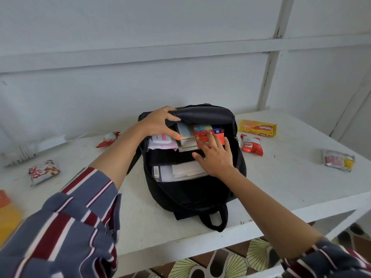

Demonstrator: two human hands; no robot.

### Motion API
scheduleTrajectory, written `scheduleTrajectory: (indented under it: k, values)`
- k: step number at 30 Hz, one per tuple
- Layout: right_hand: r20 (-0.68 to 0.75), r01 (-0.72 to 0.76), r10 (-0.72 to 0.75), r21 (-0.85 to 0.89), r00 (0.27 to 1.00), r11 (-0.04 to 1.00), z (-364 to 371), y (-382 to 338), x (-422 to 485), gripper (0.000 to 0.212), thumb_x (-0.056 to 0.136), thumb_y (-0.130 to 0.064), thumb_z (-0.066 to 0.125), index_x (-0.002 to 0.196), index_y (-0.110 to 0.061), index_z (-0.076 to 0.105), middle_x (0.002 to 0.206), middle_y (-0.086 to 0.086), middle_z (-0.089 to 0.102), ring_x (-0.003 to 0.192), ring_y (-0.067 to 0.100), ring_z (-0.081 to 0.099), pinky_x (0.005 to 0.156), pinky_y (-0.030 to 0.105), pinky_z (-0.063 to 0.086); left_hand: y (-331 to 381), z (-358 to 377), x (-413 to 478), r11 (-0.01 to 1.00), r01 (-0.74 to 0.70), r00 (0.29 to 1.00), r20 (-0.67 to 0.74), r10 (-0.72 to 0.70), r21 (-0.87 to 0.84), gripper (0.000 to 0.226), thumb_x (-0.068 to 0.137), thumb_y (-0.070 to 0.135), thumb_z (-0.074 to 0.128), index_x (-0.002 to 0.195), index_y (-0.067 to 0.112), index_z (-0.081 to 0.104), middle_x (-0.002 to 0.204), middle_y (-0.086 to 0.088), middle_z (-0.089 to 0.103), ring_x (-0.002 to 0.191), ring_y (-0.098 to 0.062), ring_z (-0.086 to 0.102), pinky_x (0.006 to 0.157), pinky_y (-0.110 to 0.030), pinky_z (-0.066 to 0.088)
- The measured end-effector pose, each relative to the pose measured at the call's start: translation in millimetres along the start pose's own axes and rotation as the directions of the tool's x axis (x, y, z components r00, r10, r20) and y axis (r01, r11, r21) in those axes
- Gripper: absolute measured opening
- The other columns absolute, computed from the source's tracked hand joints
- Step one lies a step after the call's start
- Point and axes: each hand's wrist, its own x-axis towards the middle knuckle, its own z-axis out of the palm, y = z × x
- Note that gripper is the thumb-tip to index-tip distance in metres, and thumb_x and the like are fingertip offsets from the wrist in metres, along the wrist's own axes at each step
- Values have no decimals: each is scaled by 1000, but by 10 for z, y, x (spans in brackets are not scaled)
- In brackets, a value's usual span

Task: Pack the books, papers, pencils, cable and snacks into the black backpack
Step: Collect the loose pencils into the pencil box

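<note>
On the white worktop [281, 177], far left, sits an orange bottle [8, 215], then a snack [44, 172] and a small red pack [108, 139]. The left hand [160, 123] has its grip curled round the top flap of the black backpack [192, 195], holding it up. Inside are books [186, 137], papers [180, 173] and a red box [208, 135]. The right hand [216, 157] lies flat on the red box, grip wide, fingers spread. Further right lie a yellow pack [258, 128], a red snack [252, 145] and a silver pack [338, 160]

Books [187, 135] in backpack [192, 191] on table [281, 187]
</note>
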Motion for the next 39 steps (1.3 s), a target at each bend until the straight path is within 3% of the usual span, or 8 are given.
scheduleTrajectory:
  k: [18,24,28,31,34,36,39]
  values:
    - [51,0,-1,19,999,1000,14,150,285,60,95,-58,20,148,-37,4,158,5,-1,145,24,0,115,48,-7,-35,12,39,999,31,999,-16,-32,-22,67,62,27,85,124,18,60,143,4,37,132,-14,35,114,-34,27]
    - [57,15,-18,45,998,999,26,181,290,60,95,-57,23,148,-37,2,158,4,-2,146,24,-2,115,48,-6,-1,27,8,1000,30,999,-14,-30,7,65,64,26,84,123,17,60,144,4,37,131,-14,36,112,-29,26]
    - [32,49,-52,70,998,996,14,208,241,62,96,-54,28,149,-29,10,158,5,1,146,22,0,115,45,-6,2,66,-36,999,31,1000,0,-31,20,60,66,25,83,121,17,62,145,5,33,133,-11,31,109,-24,24]
    - [-23,88,-87,95,996,992,-32,229,125,55,97,-39,39,146,-19,26,155,6,19,143,21,17,117,39,5,-28,157,-107,998,-5,999,51,1,69,48,68,25,82,114,20,67,145,8,32,133,-10,29,106,-24,22]
    - [-54,79,-70,195,996,978,-78,233,-30,39,95,-22,44,132,-11,49,137,7,47,123,25,45,104,33,32,-64,303,-224,996,-21,996,92,13,87,38,69,25,81,105,24,71,147,8,31,136,-12,27,109,-29,22]
    - [-7,48,-48,276,999,960,-112,216,-134,38,94,-19,45,130,-11,52,134,6,52,117,25,51,95,33,43,-75,411,-305,984,-53,995,87,39,172,34,70,27,80,102,25,73,150,7,26,138,-15,22,113,-35,20]
    - [58,47,-71,351,996,935,-150,175,-262,41,95,-19,45,136,-16,48,139,4,49,123,22,49,96,32,42,-93,552,-397,938,-80,995,84,54,337,35,73,32,76,107,31,70,155,4,13,142,-18,7,115,-43,0]
